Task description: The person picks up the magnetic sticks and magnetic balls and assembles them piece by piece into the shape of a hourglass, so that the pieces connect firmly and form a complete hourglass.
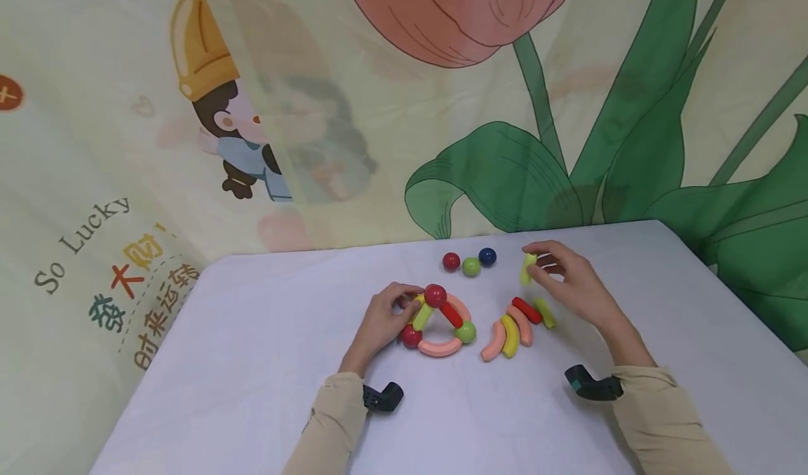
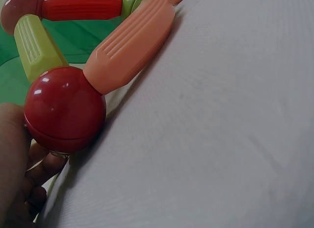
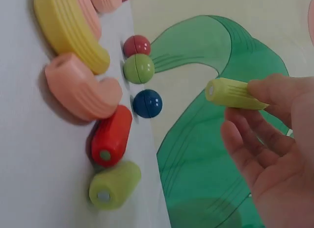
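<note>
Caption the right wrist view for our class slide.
Right hand pinches a green rod; blue ball rests on white cloth.

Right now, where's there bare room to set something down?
Bare table lies left of the left hand, between the two sleeves, and right of the right hand. Between the hands it's crowded: ball frame, loose sticks, and three loose balls behind.

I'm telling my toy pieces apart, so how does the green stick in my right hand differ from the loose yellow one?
The green stick is straight; the yellow stick is curved. The green stick is pinched in your right hand, off the table; the yellow stick lies on it. Both have grooved sides.
</note>
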### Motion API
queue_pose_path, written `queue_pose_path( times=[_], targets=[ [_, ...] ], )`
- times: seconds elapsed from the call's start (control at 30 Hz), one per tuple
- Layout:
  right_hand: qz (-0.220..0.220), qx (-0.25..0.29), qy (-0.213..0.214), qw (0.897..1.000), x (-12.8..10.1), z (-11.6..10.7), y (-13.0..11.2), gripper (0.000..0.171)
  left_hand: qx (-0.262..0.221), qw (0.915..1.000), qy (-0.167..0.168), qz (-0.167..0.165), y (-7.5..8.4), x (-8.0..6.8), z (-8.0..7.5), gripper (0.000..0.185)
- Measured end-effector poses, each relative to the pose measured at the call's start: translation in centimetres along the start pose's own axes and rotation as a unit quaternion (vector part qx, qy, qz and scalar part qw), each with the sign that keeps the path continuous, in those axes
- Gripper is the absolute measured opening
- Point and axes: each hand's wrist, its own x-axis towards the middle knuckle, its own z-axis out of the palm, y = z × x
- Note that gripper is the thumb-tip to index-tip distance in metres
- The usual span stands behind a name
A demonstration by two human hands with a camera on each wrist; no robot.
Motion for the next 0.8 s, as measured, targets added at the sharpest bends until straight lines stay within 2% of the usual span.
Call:
queue_pose_path(
  times=[0.23, 0.8],
  targets=[
    [-0.022, 0.033, 0.022, 0.999, 0.0, 0.9, -1.0, 0.035, 0.0, 1.0, 0.003, 0.005, 0.1, 0.1, 0.0, 0.024],
    [-0.041, 0.131, 0.019, 0.99, 1.0, 3.4, -3.6, 0.035, 0.001, 1.0, -0.001, 0.001, 0.0, 0.0, 0.0, 0.025]
  ],
)
